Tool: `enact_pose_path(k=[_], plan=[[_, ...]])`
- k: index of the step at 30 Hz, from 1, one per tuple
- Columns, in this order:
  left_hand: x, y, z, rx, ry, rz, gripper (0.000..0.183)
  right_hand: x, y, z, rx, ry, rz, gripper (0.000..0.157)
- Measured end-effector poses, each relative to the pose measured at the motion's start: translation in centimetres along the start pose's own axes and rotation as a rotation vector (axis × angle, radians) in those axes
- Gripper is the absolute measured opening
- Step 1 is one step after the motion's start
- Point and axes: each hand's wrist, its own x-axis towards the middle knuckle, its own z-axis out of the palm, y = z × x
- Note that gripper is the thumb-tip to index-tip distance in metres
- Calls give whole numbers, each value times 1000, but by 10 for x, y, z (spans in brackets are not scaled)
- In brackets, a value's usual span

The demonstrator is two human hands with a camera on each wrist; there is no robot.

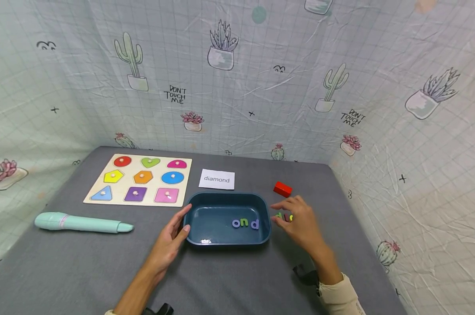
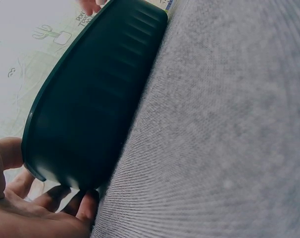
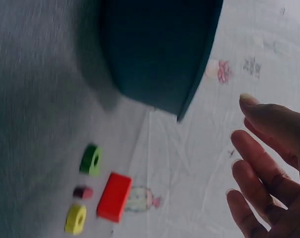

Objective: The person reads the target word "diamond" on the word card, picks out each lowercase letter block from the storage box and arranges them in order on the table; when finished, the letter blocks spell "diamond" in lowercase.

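1. The right hand [image 1: 300, 221] is poised with thumb and fingers parted and loosely bent, gripping nothing that shows.
2. Near its fingertips on the table lie a small green letter piece [image 3: 86, 162], a small dark red piece [image 3: 82, 192] and a small yellow letter piece [image 3: 71, 219]. They look light, stiff and smooth; a thumb-and-forefinger pinch on their edges should suit.
3. Just beyond that hand sits a red rectangular block [image 1: 282, 189], probably hard and best held by its long sides.
4. The left hand [image 1: 170, 243] grips one end of a dark teal, round-cornered tray [image 1: 209, 224], which lies between both hands. It seems rigid, light and slightly slippery; the rim offers good hold.
5. Inside, nearer the right hand, rest a purple letter "o" [image 1: 233, 223], green letter "n" [image 1: 244, 220] and purple letter "d" [image 1: 257, 223].
6. Beyond the left hand lie a white card reading "diamond" [image 1: 216, 183] and a cream shape board [image 1: 149, 195].
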Motion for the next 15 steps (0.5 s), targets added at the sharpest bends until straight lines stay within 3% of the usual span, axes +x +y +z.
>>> enact_pose_path(k=[15], plan=[[0,-1,-1,-3,-5,7,55,6,-31,30,73,-36,-59,36]])
